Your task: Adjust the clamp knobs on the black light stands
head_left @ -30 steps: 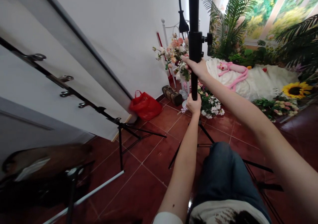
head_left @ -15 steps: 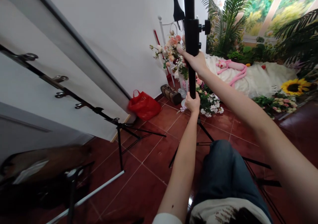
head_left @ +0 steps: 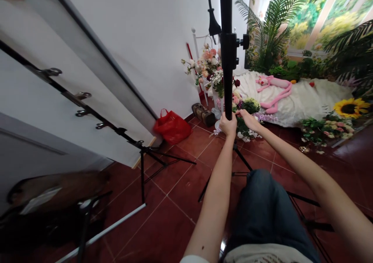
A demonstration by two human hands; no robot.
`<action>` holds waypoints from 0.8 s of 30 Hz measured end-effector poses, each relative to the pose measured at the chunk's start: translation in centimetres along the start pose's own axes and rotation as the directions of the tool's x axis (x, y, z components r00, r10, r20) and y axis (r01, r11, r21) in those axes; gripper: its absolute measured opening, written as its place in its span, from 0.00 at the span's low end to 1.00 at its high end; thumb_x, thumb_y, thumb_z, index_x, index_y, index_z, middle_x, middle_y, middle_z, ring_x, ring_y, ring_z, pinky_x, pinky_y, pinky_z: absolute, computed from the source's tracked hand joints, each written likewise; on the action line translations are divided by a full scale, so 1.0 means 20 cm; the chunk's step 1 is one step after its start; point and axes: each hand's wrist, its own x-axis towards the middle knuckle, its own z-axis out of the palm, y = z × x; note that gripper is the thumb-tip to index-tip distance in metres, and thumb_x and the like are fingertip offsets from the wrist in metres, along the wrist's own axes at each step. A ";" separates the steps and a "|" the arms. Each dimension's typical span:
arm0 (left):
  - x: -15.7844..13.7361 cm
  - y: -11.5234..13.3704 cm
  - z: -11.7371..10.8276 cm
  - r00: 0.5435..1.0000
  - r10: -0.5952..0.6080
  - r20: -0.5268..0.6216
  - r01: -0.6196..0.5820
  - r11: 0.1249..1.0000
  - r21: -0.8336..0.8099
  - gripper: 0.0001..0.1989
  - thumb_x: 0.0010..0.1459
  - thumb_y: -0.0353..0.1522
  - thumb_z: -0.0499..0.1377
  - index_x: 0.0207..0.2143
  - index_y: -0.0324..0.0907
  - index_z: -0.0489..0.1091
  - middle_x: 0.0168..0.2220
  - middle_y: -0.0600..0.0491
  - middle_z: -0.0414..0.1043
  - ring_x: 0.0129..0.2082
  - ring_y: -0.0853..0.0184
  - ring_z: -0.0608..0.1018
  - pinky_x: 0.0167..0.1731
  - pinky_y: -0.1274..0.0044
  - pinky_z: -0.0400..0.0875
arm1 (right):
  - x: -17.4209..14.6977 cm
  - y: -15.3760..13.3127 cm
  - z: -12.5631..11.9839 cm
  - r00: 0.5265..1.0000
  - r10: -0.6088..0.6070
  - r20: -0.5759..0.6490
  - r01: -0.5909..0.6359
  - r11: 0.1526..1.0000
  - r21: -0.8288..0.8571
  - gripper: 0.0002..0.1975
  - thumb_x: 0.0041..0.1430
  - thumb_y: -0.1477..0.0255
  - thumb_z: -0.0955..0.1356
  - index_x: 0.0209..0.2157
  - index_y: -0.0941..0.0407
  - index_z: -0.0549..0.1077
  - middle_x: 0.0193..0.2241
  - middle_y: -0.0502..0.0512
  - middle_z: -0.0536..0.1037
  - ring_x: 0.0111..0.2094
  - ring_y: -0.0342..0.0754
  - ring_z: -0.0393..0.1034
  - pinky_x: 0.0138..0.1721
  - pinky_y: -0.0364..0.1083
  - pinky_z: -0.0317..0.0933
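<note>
Black metal, the stand pole [head_left: 227, 61] runs straight up the upper centre of the frame, its long axis vertical. The left hand [head_left: 228, 124] is clenched around the pole at centre frame. The right hand [head_left: 248, 119] sits just beside it to the right, fingers loose, gripping nothing; touch cannot be told. No writing or brand is legible.
</note>
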 end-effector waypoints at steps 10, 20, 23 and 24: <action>0.01 0.00 0.00 1.000 -0.001 0.004 0.001 1.000 -0.019 0.14 0.60 0.42 0.55 0.38 0.41 0.72 0.34 0.48 0.77 0.35 0.63 0.79 0.33 0.77 0.65 | -0.05 0.02 0.01 0.987 -0.155 0.031 0.158 0.976 -0.149 0.24 0.69 0.58 0.54 0.51 0.54 0.73 0.49 0.57 0.77 0.50 0.51 0.72 0.53 0.48 0.61; 0.00 0.00 -0.01 1.000 -0.013 0.004 0.013 1.000 -0.012 0.15 0.60 0.43 0.55 0.36 0.41 0.72 0.33 0.48 0.78 0.34 0.63 0.79 0.33 0.77 0.64 | 0.06 0.03 0.11 0.997 0.081 -0.017 -0.083 0.969 -0.232 0.25 0.70 0.61 0.54 0.38 0.59 0.77 0.35 0.59 0.81 0.38 0.51 0.74 0.47 0.44 0.60; 0.01 0.00 0.00 1.000 -0.001 -0.005 0.001 1.000 -0.019 0.15 0.60 0.43 0.55 0.36 0.41 0.72 0.33 0.47 0.78 0.34 0.63 0.79 0.33 0.77 0.64 | 0.07 0.05 0.14 0.987 0.143 -0.072 -0.149 0.984 -0.097 0.28 0.70 0.60 0.53 0.38 0.60 0.78 0.34 0.57 0.80 0.37 0.49 0.74 0.44 0.42 0.60; 0.01 -0.01 0.00 1.000 0.003 -0.008 -0.003 1.000 -0.020 0.15 0.60 0.43 0.55 0.36 0.41 0.72 0.33 0.47 0.78 0.34 0.63 0.79 0.33 0.77 0.64 | 0.07 0.06 0.14 0.985 0.151 -0.090 -0.157 0.985 -0.069 0.28 0.70 0.59 0.53 0.38 0.60 0.78 0.34 0.57 0.80 0.37 0.48 0.74 0.43 0.41 0.60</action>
